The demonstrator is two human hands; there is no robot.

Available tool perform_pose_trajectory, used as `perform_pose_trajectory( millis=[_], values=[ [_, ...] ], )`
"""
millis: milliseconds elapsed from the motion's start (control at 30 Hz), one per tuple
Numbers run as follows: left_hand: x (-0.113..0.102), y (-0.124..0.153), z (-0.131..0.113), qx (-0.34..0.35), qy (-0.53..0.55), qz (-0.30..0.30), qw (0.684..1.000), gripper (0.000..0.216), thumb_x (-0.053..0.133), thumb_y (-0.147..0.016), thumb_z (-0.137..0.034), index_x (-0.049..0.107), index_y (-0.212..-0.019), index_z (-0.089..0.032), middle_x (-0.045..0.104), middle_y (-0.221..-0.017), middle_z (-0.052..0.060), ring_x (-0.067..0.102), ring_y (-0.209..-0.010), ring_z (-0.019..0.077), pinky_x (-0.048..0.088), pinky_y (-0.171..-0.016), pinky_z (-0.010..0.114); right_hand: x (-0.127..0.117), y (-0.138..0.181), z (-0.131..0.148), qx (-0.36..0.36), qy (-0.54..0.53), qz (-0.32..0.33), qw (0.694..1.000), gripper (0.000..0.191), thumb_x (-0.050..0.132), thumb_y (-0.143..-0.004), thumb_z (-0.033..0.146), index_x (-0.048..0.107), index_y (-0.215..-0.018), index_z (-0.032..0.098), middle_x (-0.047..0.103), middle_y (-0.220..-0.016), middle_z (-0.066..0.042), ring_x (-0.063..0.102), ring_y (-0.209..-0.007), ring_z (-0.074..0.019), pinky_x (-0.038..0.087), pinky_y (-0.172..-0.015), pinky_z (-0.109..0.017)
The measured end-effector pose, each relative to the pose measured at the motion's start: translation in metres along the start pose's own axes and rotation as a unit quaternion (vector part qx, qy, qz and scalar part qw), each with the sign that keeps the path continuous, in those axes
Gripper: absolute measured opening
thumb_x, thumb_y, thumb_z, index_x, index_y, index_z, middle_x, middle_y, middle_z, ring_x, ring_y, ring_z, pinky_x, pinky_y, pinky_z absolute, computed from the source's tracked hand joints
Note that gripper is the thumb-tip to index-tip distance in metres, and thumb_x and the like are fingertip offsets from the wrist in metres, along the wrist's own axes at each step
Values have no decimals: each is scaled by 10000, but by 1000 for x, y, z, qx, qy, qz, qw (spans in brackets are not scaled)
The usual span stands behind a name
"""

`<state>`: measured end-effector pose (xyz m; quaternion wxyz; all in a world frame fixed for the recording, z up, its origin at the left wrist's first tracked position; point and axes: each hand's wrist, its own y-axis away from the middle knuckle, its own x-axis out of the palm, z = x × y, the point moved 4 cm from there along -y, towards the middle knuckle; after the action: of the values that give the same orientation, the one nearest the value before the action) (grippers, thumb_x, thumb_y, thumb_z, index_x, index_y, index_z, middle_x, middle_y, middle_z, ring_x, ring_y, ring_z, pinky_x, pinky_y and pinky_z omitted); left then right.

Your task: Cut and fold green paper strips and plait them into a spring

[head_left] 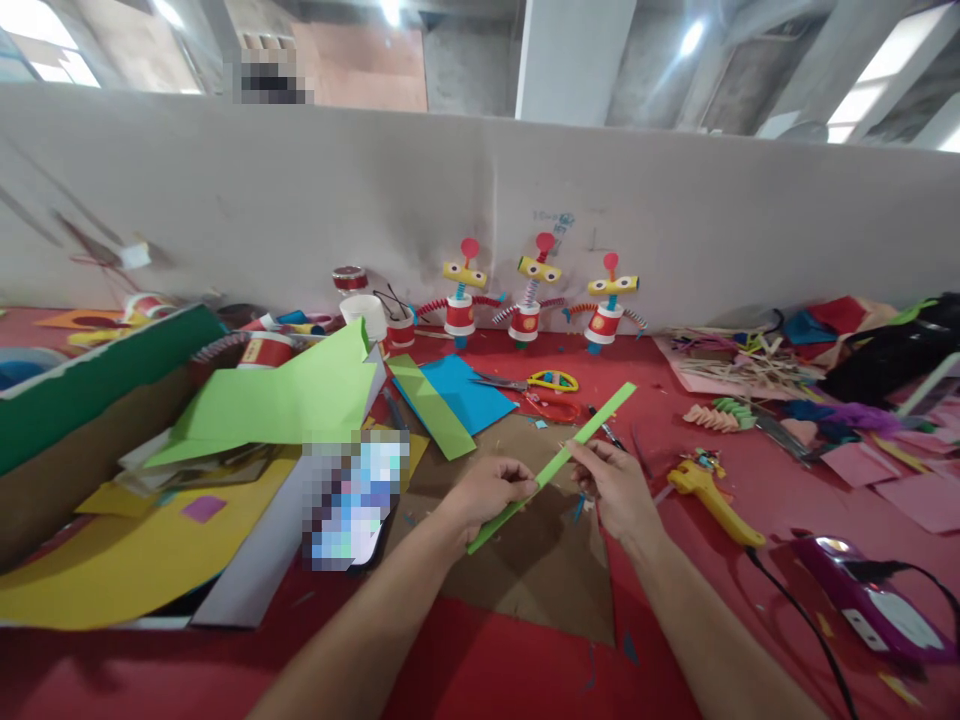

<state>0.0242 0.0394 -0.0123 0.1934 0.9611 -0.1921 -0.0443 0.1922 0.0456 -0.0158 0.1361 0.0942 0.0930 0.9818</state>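
A long narrow strip of light green paper [555, 466] is stretched slantwise between my hands, above a brown cardboard sheet [525, 590]. My left hand [491, 492] pinches its lower part between thumb and fingers. Further up the strip, my right hand [609, 482] grips it the same way, and the far end sticks out beyond the fingers. Just past the cardboard lie a wider green paper strip [435, 408] and a blue paper sheet [469, 392]. Scissors with yellow handles [551, 381] rest near the blue sheet, beside a red-handled pair [551, 405].
Three paper-cup figures [529, 322] stand against the white partition [300, 200]. A phone [364, 505] and stacked coloured paper [285, 400] lie left. On the right are a yellow glue gun [716, 505] with its cord, a purple device [874, 605] and craft scraps [735, 355].
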Motion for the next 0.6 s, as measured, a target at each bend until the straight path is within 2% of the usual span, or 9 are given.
perform_pose_trajectory(
  millis=[100, 300, 400, 500, 567, 600],
  values=[
    [-1, 0, -3, 19, -27, -6, 999, 152, 618, -647, -303, 593, -648, -153, 510, -534, -30, 415, -516, 88, 299, -531, 229, -5, -1, 2, -18, -4, -26, 999, 273, 753, -583, 391, 606, -599, 161, 510, -432, 52, 438, -395, -54, 265, -368, -174],
    [-3, 0, -9, 75, -117, -59, 988, 116, 546, -681, -232, 618, -642, -150, 511, -565, -14, 419, -533, 100, 303, -527, 233, -7, -2, 3, -21, -8, -28, 999, 279, 739, -604, 395, 581, -582, 166, 489, -434, 53, 412, -381, -53, 265, -352, -182],
    [-4, -3, -6, 77, -121, -67, 987, 149, 529, -703, -243, 644, -686, -150, 550, -596, 1, 449, -551, 113, 331, -544, 237, -15, -8, 6, -32, -58, -67, 996, 261, 748, -575, 373, 572, -596, 183, 512, -480, 57, 450, -406, -63, 307, -369, -188],
    [-7, -7, -4, 122, -176, -93, 973, 175, 527, -723, -253, 677, -748, -166, 619, -661, 22, 499, -603, 136, 347, -580, 246, -27, -19, 7, -46, -82, -102, 990, 253, 746, -548, 348, 565, -634, 193, 514, -501, 60, 481, -436, -86, 360, -411, -209],
    [-7, -8, -3, 150, -214, -113, 959, 180, 530, -728, -234, 688, -796, -179, 650, -708, 33, 528, -639, 150, 352, -597, 248, -35, -22, 10, -83, -58, -145, 984, 257, 720, -568, 339, 578, -730, 198, 554, -583, 42, 519, -499, -108, 407, -473, -234],
    [-7, -9, -3, 155, -226, -121, 954, 187, 528, -731, -221, 689, -818, -183, 660, -726, 39, 539, -650, 156, 355, -601, 249, -38, -20, 13, -123, -27, -178, 976, 286, 702, -588, 330, 586, -814, 200, 586, -674, 21, 543, -560, -120, 431, -522, -250]
  ],
)
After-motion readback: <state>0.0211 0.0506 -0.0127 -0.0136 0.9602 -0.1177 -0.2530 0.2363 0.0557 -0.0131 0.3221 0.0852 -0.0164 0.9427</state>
